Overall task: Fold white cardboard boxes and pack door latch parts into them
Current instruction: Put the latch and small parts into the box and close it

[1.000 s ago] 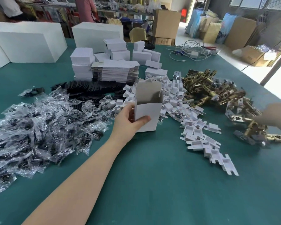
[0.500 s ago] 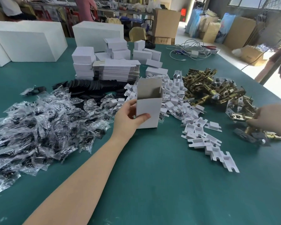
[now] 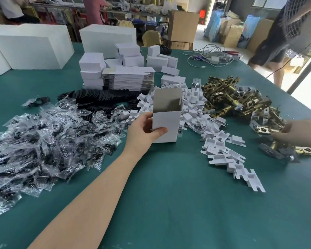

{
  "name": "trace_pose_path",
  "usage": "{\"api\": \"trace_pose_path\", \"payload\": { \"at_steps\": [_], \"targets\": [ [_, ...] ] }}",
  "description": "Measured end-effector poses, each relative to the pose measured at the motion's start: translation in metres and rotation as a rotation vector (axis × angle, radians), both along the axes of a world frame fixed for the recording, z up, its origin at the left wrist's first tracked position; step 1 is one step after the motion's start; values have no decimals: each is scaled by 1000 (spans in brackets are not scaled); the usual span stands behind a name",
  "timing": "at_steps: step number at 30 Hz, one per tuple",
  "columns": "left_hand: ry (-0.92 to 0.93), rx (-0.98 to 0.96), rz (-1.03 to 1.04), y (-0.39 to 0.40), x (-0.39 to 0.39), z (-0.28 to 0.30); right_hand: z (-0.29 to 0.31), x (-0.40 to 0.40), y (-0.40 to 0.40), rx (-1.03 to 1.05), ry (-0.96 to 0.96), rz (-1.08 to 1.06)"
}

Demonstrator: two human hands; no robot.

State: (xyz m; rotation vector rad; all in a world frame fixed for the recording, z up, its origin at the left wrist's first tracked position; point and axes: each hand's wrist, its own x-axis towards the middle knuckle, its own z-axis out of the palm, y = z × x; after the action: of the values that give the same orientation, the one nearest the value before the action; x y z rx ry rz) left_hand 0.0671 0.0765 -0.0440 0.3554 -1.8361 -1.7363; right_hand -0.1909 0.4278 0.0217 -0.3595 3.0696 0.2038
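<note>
The green worktop (image 3: pixel 169 203) lies bare between both hands and toward the person; its right edge runs just beyond the right hand. The left hand (image 3: pixel 142 133) grasps an upright white box (image 3: pixel 166 127), thumb on the front, top flaps open. Left of it lie clear bags (image 3: pixel 43 141). The right hand (image 3: pixel 298 131) reaches to the brass latches (image 3: pixel 241 99), blurred; I cannot tell its grip. White inserts (image 3: pixel 223 150) lie between the hands.

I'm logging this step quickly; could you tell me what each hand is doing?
Left hand: grips the upright open white box.
Right hand: blurred over the brass latches; cannot tell.
</note>
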Motion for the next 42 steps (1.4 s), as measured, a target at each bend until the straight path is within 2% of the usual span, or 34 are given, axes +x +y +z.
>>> {"api": "trace_pose_path", "payload": {
  "at_steps": [5,8,12,22,28,35,39,42],
  "targets": [
    [2,2,0,0,0,0,13,8,-7,-269,-78,13],
    [3,-2,-1,0,0,0,28,15,-3,-363,-143,69],
    [-1,-2,-8,-1,0,-1,44,24,4,-373,-183,183],
    [-6,-14,-8,-2,0,-3,48,31,-9,-481,-164,224],
    [2,-16,-9,-4,-1,-4,51,46,-36,-477,-41,317],
    [11,-2,-47,-7,-2,-6,54,69,-61,-477,28,302],
    [15,14,-63,-7,-3,-6,94,99,-91,-661,176,494],
    [30,47,-72,-6,-3,-5,124,127,-121,-904,125,656]
  ]
}}
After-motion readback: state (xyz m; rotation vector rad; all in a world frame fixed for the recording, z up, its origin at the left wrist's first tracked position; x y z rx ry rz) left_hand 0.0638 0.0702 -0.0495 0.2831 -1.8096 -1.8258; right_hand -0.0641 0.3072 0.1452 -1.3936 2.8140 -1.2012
